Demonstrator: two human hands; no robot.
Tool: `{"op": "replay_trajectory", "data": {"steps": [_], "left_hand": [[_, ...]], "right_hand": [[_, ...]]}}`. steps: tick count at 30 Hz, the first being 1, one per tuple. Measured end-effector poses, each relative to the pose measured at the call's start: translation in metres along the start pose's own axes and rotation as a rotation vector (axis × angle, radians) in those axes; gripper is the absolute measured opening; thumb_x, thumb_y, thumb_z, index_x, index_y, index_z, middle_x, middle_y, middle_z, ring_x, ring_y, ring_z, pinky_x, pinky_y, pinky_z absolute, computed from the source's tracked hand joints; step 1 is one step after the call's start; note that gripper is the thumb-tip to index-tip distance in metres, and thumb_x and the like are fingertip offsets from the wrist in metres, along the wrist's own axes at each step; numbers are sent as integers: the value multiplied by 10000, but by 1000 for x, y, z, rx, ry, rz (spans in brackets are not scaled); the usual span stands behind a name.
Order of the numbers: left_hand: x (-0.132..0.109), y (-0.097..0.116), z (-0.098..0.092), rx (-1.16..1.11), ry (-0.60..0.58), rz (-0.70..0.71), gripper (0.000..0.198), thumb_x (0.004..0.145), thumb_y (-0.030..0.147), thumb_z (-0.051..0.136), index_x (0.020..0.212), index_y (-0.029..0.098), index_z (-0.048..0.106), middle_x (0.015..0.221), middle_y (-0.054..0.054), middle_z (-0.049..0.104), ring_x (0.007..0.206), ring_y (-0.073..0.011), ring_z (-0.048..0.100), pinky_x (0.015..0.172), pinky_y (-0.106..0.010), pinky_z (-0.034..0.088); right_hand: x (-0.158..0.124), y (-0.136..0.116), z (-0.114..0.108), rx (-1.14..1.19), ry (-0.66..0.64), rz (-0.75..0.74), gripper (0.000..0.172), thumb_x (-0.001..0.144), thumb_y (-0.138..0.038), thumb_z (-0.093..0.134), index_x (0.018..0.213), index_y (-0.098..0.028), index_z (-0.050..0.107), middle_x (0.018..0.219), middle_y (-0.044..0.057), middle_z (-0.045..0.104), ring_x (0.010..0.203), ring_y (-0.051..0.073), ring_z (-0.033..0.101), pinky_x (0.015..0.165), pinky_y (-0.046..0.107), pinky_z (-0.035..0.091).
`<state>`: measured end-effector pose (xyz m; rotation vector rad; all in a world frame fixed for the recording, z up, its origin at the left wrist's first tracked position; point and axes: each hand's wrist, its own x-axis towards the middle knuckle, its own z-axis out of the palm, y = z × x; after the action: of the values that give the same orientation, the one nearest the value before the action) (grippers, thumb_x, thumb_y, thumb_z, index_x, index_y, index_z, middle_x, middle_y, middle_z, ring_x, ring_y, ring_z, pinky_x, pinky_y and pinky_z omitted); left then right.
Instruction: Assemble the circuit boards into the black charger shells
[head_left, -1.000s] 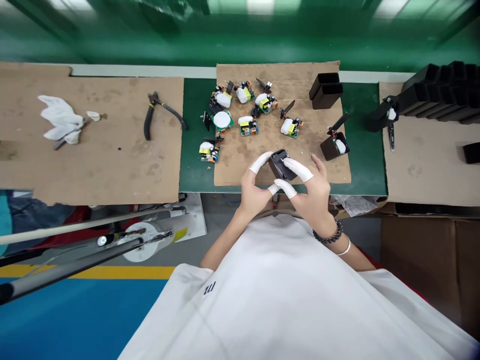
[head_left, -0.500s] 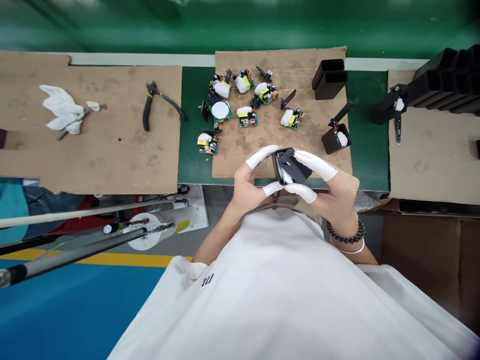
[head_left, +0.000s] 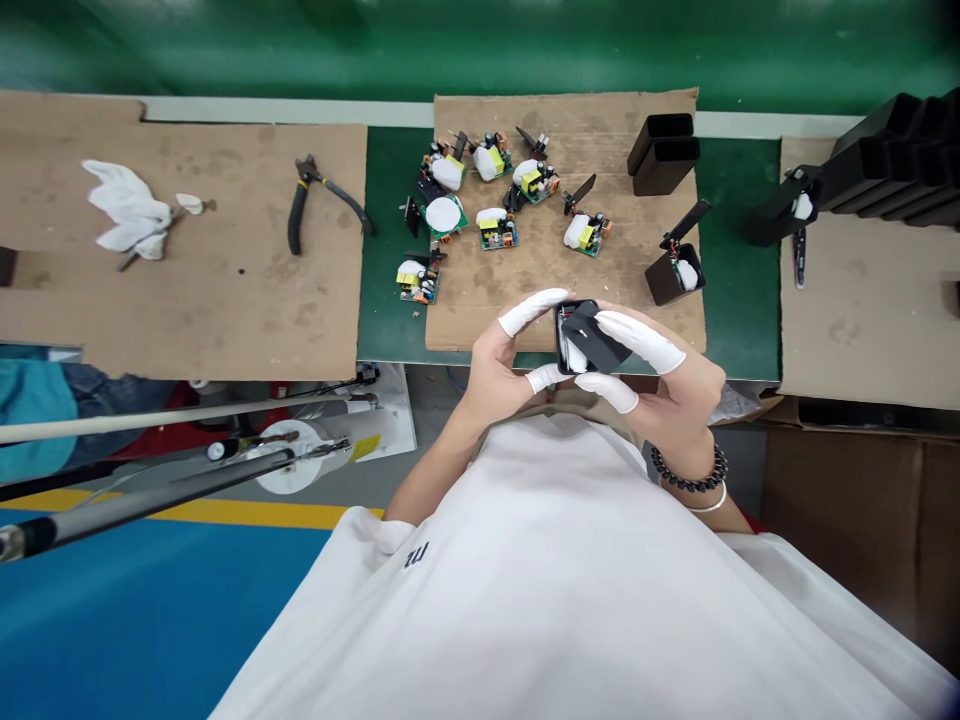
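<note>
Both my hands hold a small black plastic casing (head_left: 589, 338) just above the near edge of the bench. My left hand (head_left: 504, 362) pinches its left side with white finger cots on thumb and forefinger. My right hand (head_left: 664, 375) grips its right side, forefinger laid over the hinged black lid. Something white shows inside the open casing. Several small circuit boards (head_left: 495, 190) with white and yellow parts lie on the cardboard sheet (head_left: 555, 270) beyond my hands.
An open black casing (head_left: 675, 272) stands right of the boards, two empty black sleeves (head_left: 664, 152) behind it. More black sleeves (head_left: 892, 165) are stacked far right. Pliers (head_left: 315, 200) and a white rag (head_left: 127, 212) lie on the left cardboard (head_left: 187, 290).
The casing has been turned in my hands so its open lid and white inside show. My right hand closed further round it; both hands drew slightly nearer to me.
</note>
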<state>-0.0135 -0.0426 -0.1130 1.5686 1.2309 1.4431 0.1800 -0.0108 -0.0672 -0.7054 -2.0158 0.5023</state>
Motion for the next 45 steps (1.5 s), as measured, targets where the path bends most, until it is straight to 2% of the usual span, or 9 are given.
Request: {"op": "replay_trajectory", "data": {"steps": [6,12,16,19,24,28,32,39,45], "left_hand": [[0,-8,-2,-61,35,212,637,879,523,778,1445,301,588,1395,-92,681,1341,-319,649,1171,-483,529],[4,4,-10,23,74,253,626,865,349,786,1455,306,578,1348,-85,665,1261,-288,657,1115,-442,533],[4,4,-9,271,-5,221,691,793,210,738,1459,226,556,1340,-99,644,1236,-267,646,1080,-405,539],[0,-8,1,394,-41,125,650,709,144,666,1353,173,585,1273,-113,672,1173,-260,659,1011,-387,563],[-2,-20,10,674,-109,44,454,722,145,607,1175,155,626,1154,-136,729,1109,-302,655,958,-435,549],[3,-14,1,817,-220,36,454,716,176,609,1167,125,638,1187,-176,729,1121,-338,669,936,-456,531],[3,0,-10,824,-331,15,445,696,262,652,1123,135,636,1129,-168,745,1066,-348,694,932,-468,534],[-3,28,-14,898,-460,-212,301,672,250,649,960,164,631,932,-141,748,891,-336,719,777,-421,558],[-3,34,-9,1031,-398,-245,326,727,338,692,986,151,623,1024,-177,747,962,-370,716,846,-467,548]], "right_hand": [[-6,4,6,92,58,52,585,854,-320,852,1410,-315,670,1329,48,771,1179,292,767,1019,410,658],[-11,11,22,536,52,478,527,874,-561,779,1313,-282,695,1268,70,784,1130,285,776,945,421,672],[-3,6,22,525,-35,615,484,848,-384,804,1300,-274,670,1251,59,765,1099,249,755,882,368,655],[7,1,21,296,-216,533,407,871,-254,697,1278,-255,668,1183,66,761,1023,237,731,867,370,609],[22,6,24,-60,-475,471,166,763,-136,581,912,-209,596,886,62,691,761,216,609,715,344,461],[31,17,24,19,-519,474,204,720,-134,569,886,-231,501,769,-3,608,673,176,525,655,298,384],[34,19,15,172,-589,387,273,740,-135,559,1002,-214,562,897,14,691,772,176,605,718,279,424],[44,12,8,-1,-837,217,208,812,-165,540,1010,-201,593,833,44,683,687,190,542,638,294,326],[47,7,13,97,-838,243,202,807,-131,543,994,-205,533,937,60,677,791,197,580,696,283,385]]}}
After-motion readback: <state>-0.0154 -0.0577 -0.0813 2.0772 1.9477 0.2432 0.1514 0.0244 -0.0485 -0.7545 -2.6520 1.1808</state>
